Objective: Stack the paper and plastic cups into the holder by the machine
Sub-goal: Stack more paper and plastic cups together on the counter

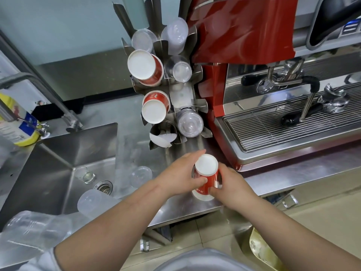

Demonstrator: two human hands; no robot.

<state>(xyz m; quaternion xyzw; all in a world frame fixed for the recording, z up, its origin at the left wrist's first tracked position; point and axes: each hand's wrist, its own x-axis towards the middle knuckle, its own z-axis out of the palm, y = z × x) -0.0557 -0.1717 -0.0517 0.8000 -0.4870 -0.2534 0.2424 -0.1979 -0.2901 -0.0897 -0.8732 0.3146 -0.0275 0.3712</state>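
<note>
Gripping a red paper cup stack (207,178) low centre of the frame, the left hand (182,174) and right hand (231,187) pinch it from both sides — bottoms up, over the steel counter (136,137). Above it stands the holder (182,98), beside the red machine (244,45) — its slots hold paper and plastic cups.
</note>
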